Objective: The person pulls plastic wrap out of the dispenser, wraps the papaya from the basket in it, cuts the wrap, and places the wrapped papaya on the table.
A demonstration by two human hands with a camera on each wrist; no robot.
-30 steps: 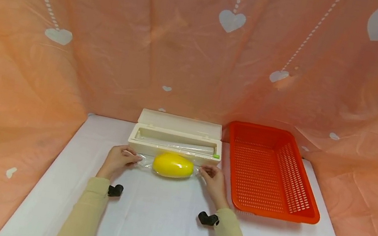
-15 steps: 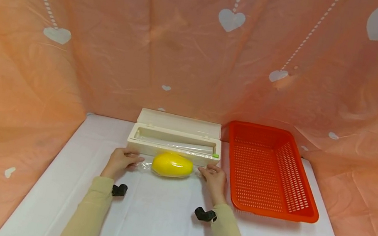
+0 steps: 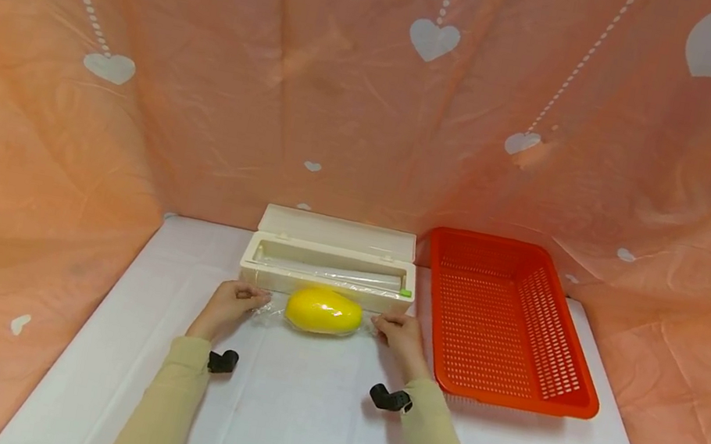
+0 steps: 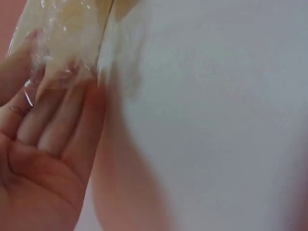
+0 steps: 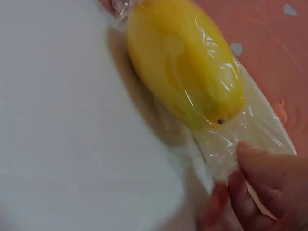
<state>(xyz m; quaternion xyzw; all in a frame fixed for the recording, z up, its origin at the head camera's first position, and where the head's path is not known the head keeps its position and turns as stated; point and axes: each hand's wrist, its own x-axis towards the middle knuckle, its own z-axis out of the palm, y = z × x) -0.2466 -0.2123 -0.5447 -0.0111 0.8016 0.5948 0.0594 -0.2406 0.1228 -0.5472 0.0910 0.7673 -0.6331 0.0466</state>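
A smooth yellow oval fruit [image 3: 323, 311] lies wrapped in clear cling film [image 5: 219, 149]; a small dark stem end shows in the right wrist view. My left hand [image 3: 229, 306] pinches the loose film at the fruit's left end. In the left wrist view its fingers [image 4: 62, 115] are bent behind the crinkled, see-through film. At the other end, my right hand [image 3: 403, 340] pinches film between thumb and fingertips, just past the stem end. Directly behind the fruit stands a cream wrap box [image 3: 315, 289] with its lid raised.
Inside the box lies a whitish film roll [image 3: 346, 275], and a small green slider [image 3: 406, 293] sits at its right front edge. An orange-red perforated basket [image 3: 436, 323] stands to the right. A pink curtain with hearts [image 3: 363, 96] hangs behind the white table [image 3: 292, 417].
Both wrists have shifted slightly inward, toward the fruit. The film at the left end looks more bunched. Fruit, box and basket stay put.
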